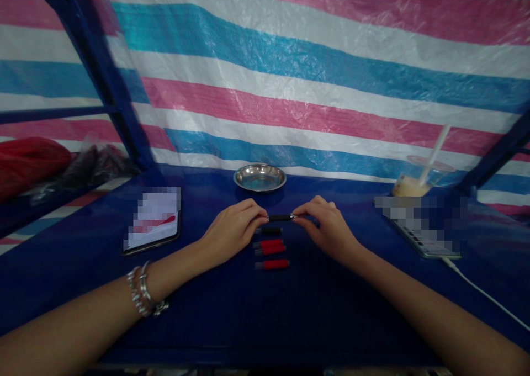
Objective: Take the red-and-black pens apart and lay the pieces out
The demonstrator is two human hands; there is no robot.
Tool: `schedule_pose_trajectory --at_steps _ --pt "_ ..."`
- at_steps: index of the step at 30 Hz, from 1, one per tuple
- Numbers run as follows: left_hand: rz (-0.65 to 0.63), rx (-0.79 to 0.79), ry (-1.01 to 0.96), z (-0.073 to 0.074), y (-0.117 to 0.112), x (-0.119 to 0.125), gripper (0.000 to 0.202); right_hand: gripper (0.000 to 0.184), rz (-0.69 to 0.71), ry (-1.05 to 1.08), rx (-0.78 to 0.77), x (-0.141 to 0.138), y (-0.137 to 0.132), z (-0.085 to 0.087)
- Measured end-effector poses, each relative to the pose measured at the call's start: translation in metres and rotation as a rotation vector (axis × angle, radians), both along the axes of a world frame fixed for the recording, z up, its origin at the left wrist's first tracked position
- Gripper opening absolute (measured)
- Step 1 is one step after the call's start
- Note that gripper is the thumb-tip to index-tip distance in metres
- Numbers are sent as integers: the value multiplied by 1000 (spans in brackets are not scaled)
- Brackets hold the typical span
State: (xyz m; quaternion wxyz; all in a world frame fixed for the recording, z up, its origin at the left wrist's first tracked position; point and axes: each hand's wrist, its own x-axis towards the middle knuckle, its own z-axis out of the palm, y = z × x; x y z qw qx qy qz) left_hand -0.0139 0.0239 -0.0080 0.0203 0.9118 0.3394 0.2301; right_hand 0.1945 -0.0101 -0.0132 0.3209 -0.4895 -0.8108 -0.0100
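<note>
Between my two hands a black pen lies level, just above the blue table. My left hand pinches its left end with thumb and fingertips. At the pen's other end, my right hand pinches the tip the same way. Just below the held pen, another black pen rests on the table. Nearer to me are several red pens with clear ends, lying sideways in a loose column. Fingers hide both ends of the held pen.
A shiny metal dish stands at the back. On the left lies a phone; on the right, another phone with a white cable. Behind that is a plastic cup with a straw. A striped sheet hangs behind the table.
</note>
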Motion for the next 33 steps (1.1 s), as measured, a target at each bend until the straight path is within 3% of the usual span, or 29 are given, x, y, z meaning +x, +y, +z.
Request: schedule_pose_trajectory --at_steps 4,11,15,20,24,27,30,33 --pt "3 -14 -21 0 0 1 18 8 -8 44 45 -1 -2 1" --pt "-3 -11 -50 1 -2 0 18 8 64 339 -126 -6 -3 0" --pt "-45 -93 -51 4 1 0 19 5 95 212 17 -2 -2 1" --pt "-58 -391 -121 10 6 0 22 20 236 -95 265 5 -3 2" --pt "-129 -736 -126 22 5 -5 27 25 325 -185 394 9 -7 7" --pt "-145 -869 -103 33 6 -11 32 25 359 -234 449 12 -10 13" --pt "-77 -779 -79 37 13 -16 29 23 280 -214 389 14 -8 17" --pt "78 -458 -79 30 24 -18 29 19 130 -163 227 13 0 16"
